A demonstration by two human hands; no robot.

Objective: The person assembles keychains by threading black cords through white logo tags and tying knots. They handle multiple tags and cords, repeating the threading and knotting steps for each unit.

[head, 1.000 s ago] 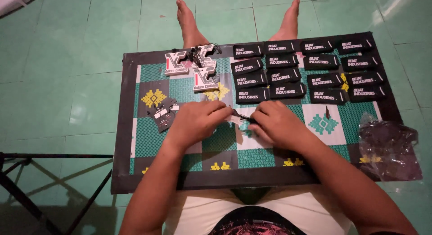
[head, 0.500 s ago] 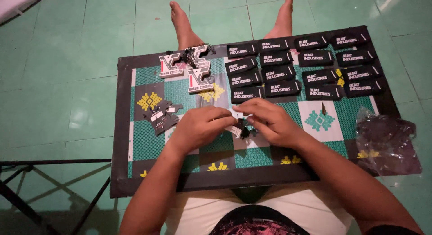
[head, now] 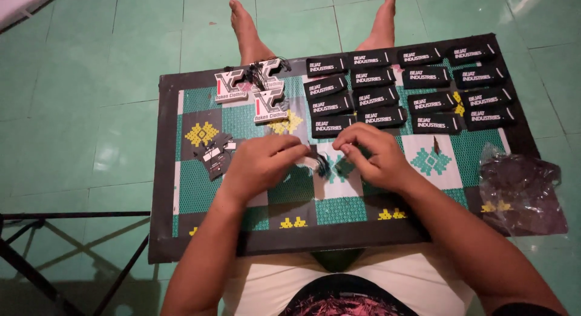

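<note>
Small black tag (head: pixel 321 165) with string, pinched mid-board.

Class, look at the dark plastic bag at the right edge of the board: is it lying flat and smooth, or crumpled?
Crumpled. The dark plastic bag lies in creases and glossy folds, partly on the patterned board, partly on the green floor.

The scene is dim and tinted green, lit softly from above. The tiled floor (head: pixel 109 68) shows faint pale sheen near its top edge, without hard glare. The patterned board (head: pixel 181 189) is evenly lit at its far edge and darker along its near edge, where the arms throw soft shadows. The bottom left corner sinks into murk. The hands look slightly smeared; white print on the black tags (head: pixel 378 98) stays sharp. Straight lines bow near the edges.
</note>
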